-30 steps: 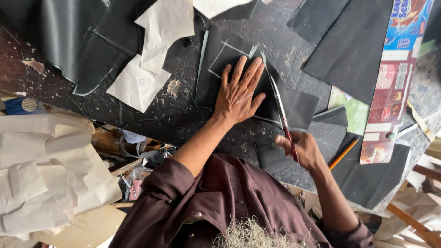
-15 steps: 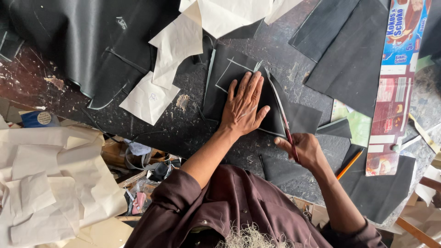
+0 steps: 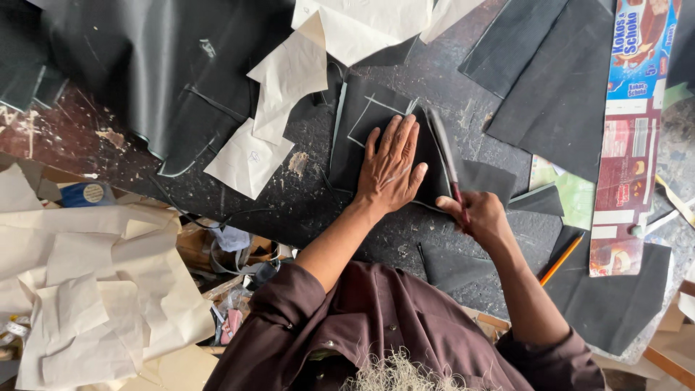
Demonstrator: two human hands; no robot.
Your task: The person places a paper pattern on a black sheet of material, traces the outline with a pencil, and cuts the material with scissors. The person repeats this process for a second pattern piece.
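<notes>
My left hand (image 3: 392, 168) lies flat, fingers together, on a black leather piece (image 3: 365, 116) marked with pale lines, on the dark worktable (image 3: 304, 210). My right hand (image 3: 478, 217) sits just right of it, closed on a long thin tool (image 3: 445, 148) with a grey upper part and a red grip. The tool runs along the right edge of the piece under my left hand. More black pieces (image 3: 452, 266) lie near my right wrist.
Cream paper patterns (image 3: 279, 94) and a large black sheet (image 3: 166, 65) lie at the upper left. Dark sheets (image 3: 557, 87), a flattened printed carton (image 3: 626, 145) and an orange pencil (image 3: 561, 259) are on the right. Crumpled cream paper (image 3: 94, 289) piles at the lower left.
The view has shifted, so everything sits lower in the frame. My left hand's fingers have drawn closer together on the black piece. My right hand keeps the tool beside that piece.
</notes>
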